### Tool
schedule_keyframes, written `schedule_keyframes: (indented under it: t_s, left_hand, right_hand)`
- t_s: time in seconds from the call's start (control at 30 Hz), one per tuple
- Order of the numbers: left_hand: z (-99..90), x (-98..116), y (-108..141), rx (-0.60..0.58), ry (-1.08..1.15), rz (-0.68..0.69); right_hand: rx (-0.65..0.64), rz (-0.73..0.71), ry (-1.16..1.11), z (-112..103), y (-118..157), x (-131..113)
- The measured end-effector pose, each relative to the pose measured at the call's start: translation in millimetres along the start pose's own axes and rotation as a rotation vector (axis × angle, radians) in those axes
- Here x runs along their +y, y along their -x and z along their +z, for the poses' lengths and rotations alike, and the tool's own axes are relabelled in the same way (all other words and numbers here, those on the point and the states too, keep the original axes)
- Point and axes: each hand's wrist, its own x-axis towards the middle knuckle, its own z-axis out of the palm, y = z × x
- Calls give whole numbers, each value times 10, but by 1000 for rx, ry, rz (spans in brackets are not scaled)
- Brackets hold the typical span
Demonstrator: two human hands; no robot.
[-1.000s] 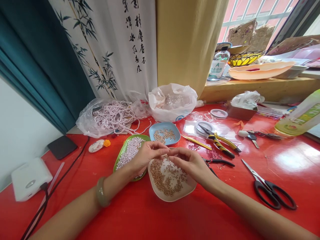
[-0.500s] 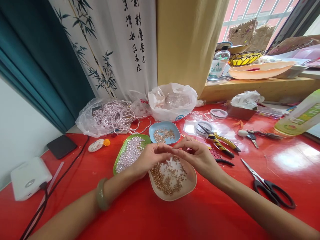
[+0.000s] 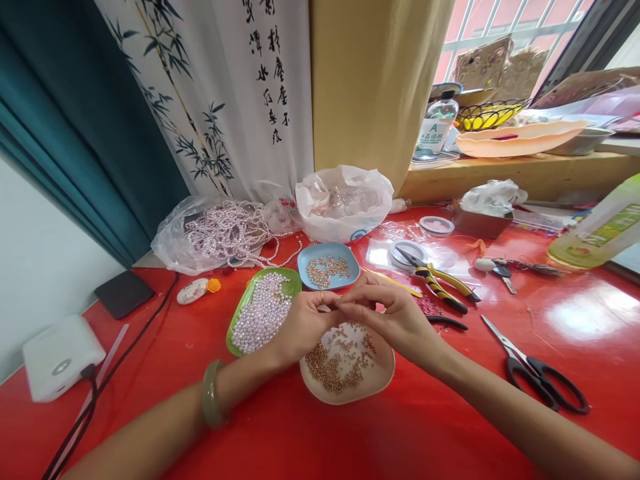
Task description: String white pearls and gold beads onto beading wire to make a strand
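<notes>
My left hand (image 3: 306, 325), with a green bangle (image 3: 212, 395) on its wrist, is closed in a pinch above the pale dish (image 3: 345, 395) of small gold beads. My right hand (image 3: 390, 312) is closed too, its fingertips meeting those of my left hand over the dish's back edge. Whatever lies between the fingertips is too small to make out. Left of the hands is a green tray (image 3: 231, 333) of pearly beads, partly behind my left hand. Just beyond them is a blue dish (image 3: 330, 248) with more gold beads.
Yellow-and-black pliers (image 3: 440, 288) and black-handled scissors (image 3: 530, 373) lie to the right on the red table (image 3: 260, 433). Bead strands (image 3: 225, 230) and a white plastic bag (image 3: 345, 203) are at the back. A white box (image 3: 63, 360) with a cable stands left.
Both hands have drawn slightly lower and closer together, with the fingers more curled. My left wrist and bangle have shifted a little to the right.
</notes>
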Motion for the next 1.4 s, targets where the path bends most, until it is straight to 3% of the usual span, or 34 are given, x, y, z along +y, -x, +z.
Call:
schedule_keyframes:
  t_s: [0.17, 0.33, 0.43, 0.63, 0.9, 1.07, 1.2, 1.4]
  left_hand:
    - [-38, -39, -89, 132, -24, 13]
    - [-77, -38, -140, 152, 162, -42]
    - [-116, -10, -151, 168, 331, -74]
    - [-220, 60, -200, 272, 418, -37]
    - [-381, 65, -282, 363, 498, 5]
    - [-505, 83, -340, 433, 503, 64]
    - [-534, 94, -348, 448, 491, 73]
    - [-515, 103, -332, 436, 500, 75]
  right_hand:
    - [43, 181, -33, -145, -80, 95]
    - [-226, 139, 109, -288, -156, 305]
    - [-299, 132, 169, -340, -175, 371]
    - [-182, 217, 68, -421, -194, 343]
    - [-370, 455, -240, -433, -136, 310]
    - [-369, 549, -424, -435, -105, 362]
    - [-325, 564, -504, -409, -110, 391]
    - [-333, 486, -368, -362, -111, 366]
